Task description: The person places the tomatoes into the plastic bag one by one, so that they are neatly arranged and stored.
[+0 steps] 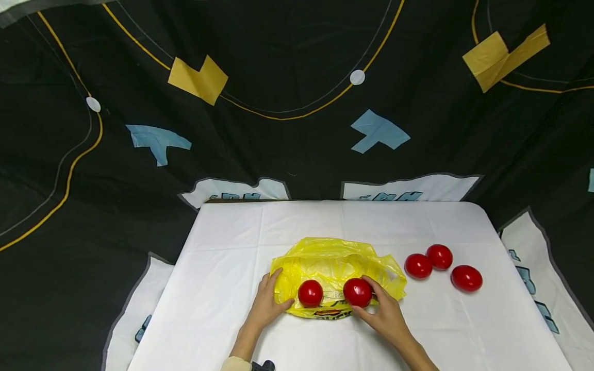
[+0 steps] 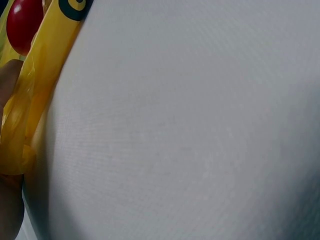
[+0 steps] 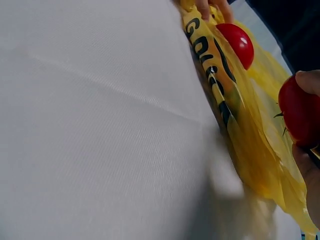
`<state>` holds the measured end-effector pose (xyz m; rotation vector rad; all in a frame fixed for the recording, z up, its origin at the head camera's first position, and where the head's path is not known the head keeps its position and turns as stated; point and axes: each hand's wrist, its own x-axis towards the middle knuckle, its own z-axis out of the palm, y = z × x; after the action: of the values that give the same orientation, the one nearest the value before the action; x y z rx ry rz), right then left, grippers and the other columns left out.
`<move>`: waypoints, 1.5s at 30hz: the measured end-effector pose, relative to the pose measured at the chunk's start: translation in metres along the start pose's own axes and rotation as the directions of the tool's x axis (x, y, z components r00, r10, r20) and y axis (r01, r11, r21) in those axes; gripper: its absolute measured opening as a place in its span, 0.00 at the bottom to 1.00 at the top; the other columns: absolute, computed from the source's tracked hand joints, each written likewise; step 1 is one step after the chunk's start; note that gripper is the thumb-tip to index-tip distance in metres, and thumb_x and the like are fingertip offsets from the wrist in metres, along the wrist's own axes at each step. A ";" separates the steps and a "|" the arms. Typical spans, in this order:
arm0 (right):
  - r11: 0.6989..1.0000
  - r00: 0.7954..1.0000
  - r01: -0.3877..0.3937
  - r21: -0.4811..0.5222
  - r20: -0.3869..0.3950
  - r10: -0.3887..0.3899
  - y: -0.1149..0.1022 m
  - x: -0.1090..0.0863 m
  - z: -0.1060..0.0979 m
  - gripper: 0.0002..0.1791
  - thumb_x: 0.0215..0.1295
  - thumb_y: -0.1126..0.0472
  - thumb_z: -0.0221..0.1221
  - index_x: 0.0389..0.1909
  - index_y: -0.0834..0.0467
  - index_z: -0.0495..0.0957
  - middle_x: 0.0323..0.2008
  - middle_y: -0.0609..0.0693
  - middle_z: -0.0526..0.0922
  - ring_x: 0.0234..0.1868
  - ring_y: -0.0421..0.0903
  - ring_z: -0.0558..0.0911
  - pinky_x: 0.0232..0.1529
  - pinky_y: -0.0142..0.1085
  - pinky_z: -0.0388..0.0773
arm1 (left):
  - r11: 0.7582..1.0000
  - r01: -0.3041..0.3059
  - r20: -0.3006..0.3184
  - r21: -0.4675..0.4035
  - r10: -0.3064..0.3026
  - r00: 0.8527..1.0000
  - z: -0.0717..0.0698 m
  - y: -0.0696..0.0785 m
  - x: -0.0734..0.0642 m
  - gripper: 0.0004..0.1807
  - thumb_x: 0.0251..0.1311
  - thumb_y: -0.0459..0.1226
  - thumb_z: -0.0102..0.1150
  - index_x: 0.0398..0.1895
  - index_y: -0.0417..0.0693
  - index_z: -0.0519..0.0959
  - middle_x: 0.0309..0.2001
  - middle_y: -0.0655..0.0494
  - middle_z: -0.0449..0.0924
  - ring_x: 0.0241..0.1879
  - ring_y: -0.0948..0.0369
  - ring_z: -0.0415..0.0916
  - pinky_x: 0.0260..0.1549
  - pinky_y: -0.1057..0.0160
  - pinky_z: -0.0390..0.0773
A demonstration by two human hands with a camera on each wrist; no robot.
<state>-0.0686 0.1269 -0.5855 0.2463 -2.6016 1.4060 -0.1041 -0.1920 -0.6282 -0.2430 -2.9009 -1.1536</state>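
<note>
A yellow plastic bag (image 1: pixel 320 257) with dark lettering lies spread on the white-covered table, its near edge folded. At its left end my left hand (image 1: pixel 270 301) holds the bag's edge; the left wrist view shows the thumb (image 2: pixel 9 82) over the yellow plastic. My right hand (image 1: pixel 384 312) grips a red tomato (image 1: pixel 357 292) between thumb and fingers, over the bag's right part. Green calyx tips show on this tomato (image 3: pixel 297 107) in the right wrist view. A second tomato (image 1: pixel 310 293) sits at the bag, between the two hands.
To the right of the bag are three more tomatoes: one (image 1: pixel 418 266) touches or nearly touches another (image 1: pixel 439 256), and the third (image 1: pixel 466 278) is apart. The white tablecloth (image 1: pixel 223 232) has fold creases. Behind the table hangs a black patterned cloth (image 1: pixel 287 149).
</note>
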 end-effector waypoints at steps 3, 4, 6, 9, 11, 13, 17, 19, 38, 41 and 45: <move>1.000 0.999 -0.029 0.012 0.020 0.028 0.000 0.005 0.006 0.43 0.41 0.59 0.76 0.62 0.60 0.69 0.56 0.58 0.76 0.49 0.52 0.80 0.45 0.44 0.79 | 1.000 -0.004 -0.002 0.009 0.004 1.000 0.000 -0.001 0.000 0.49 0.44 0.47 0.73 0.70 0.48 0.58 0.61 0.45 0.61 0.60 0.48 0.63 0.58 0.47 0.66; 0.999 0.999 -0.039 0.017 0.027 0.039 0.000 0.006 0.008 0.43 0.41 0.59 0.76 0.62 0.59 0.69 0.56 0.57 0.76 0.49 0.52 0.80 0.45 0.43 0.79 | 1.000 -0.004 -0.001 0.011 0.005 1.000 0.000 -0.001 0.000 0.49 0.44 0.47 0.73 0.70 0.48 0.58 0.61 0.45 0.61 0.60 0.48 0.63 0.58 0.47 0.67; 0.998 0.998 -0.054 0.037 0.041 0.052 -0.001 0.009 0.011 0.43 0.42 0.58 0.76 0.62 0.59 0.69 0.55 0.57 0.77 0.49 0.53 0.80 0.46 0.44 0.79 | 1.000 -0.004 0.000 0.013 0.004 1.000 0.000 -0.001 0.000 0.49 0.44 0.47 0.73 0.70 0.48 0.58 0.61 0.45 0.61 0.60 0.48 0.63 0.58 0.47 0.67; 0.996 0.996 -0.068 0.048 0.063 0.065 -0.002 0.013 0.015 0.43 0.43 0.57 0.75 0.63 0.58 0.69 0.55 0.57 0.77 0.49 0.53 0.80 0.47 0.46 0.78 | 1.000 -0.001 0.001 0.007 0.001 1.000 0.000 0.000 0.000 0.49 0.44 0.47 0.73 0.70 0.49 0.58 0.61 0.44 0.61 0.60 0.48 0.63 0.58 0.46 0.67; 0.996 0.995 -0.073 0.050 0.075 0.069 -0.003 0.015 0.018 0.43 0.44 0.57 0.75 0.63 0.58 0.68 0.55 0.57 0.77 0.50 0.53 0.79 0.48 0.47 0.78 | 1.000 0.000 0.001 0.002 0.000 1.000 0.000 0.000 0.000 0.49 0.44 0.46 0.73 0.70 0.49 0.58 0.61 0.44 0.61 0.60 0.47 0.63 0.57 0.46 0.67; 0.996 0.994 -0.077 0.042 0.085 0.073 -0.002 0.016 0.020 0.43 0.44 0.57 0.75 0.63 0.58 0.68 0.56 0.57 0.76 0.51 0.53 0.79 0.48 0.47 0.78 | 1.000 -0.004 -0.001 0.002 0.004 1.000 0.000 0.000 0.000 0.49 0.44 0.47 0.73 0.70 0.49 0.59 0.61 0.44 0.61 0.60 0.47 0.63 0.57 0.46 0.67; 0.997 0.994 -0.073 0.037 0.089 0.070 -0.001 0.018 0.023 0.42 0.44 0.57 0.74 0.63 0.58 0.69 0.55 0.57 0.77 0.51 0.52 0.79 0.48 0.47 0.77 | 1.000 -0.011 -0.004 0.006 0.011 1.000 0.000 0.000 0.001 0.49 0.44 0.47 0.73 0.70 0.48 0.59 0.60 0.45 0.62 0.59 0.48 0.64 0.57 0.46 0.68; 0.997 0.994 -0.066 0.033 0.087 0.062 0.000 0.018 0.024 0.42 0.44 0.57 0.74 0.62 0.59 0.69 0.55 0.57 0.77 0.51 0.53 0.79 0.49 0.48 0.77 | 1.000 -0.013 -0.005 0.009 0.013 1.000 0.000 0.000 0.001 0.49 0.44 0.47 0.73 0.70 0.48 0.59 0.60 0.45 0.62 0.59 0.48 0.64 0.57 0.47 0.68; 1.000 0.987 0.006 0.002 0.161 -0.006 0.002 0.018 0.043 0.40 0.46 0.58 0.73 0.62 0.59 0.68 0.55 0.54 0.75 0.54 0.52 0.77 0.53 0.50 0.73 | 1.000 -0.010 -0.012 0.023 0.010 1.000 0.000 0.001 0.001 0.49 0.44 0.46 0.73 0.70 0.48 0.59 0.60 0.45 0.62 0.60 0.48 0.63 0.58 0.48 0.66; 1.000 0.983 -0.003 -0.004 0.182 0.004 0.002 0.017 0.046 0.40 0.46 0.57 0.73 0.62 0.58 0.68 0.54 0.53 0.75 0.54 0.52 0.76 0.54 0.50 0.73 | 1.000 -0.009 -0.010 0.026 0.009 1.000 0.000 0.001 0.001 0.49 0.44 0.46 0.73 0.70 0.48 0.59 0.60 0.45 0.62 0.60 0.49 0.63 0.58 0.48 0.66; 0.999 0.979 -0.017 -0.028 0.201 0.022 0.003 0.015 0.048 0.41 0.47 0.56 0.73 0.63 0.57 0.68 0.56 0.54 0.75 0.55 0.53 0.76 0.55 0.50 0.72 | 1.000 -0.006 -0.009 0.027 0.006 1.000 0.000 0.002 0.001 0.48 0.44 0.45 0.73 0.70 0.47 0.60 0.60 0.45 0.62 0.60 0.49 0.62 0.59 0.48 0.66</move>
<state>-0.0876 0.0878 -0.6103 0.3793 -2.7888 1.4213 -0.1044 -0.1905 -0.6265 -0.2448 -2.9040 -1.1104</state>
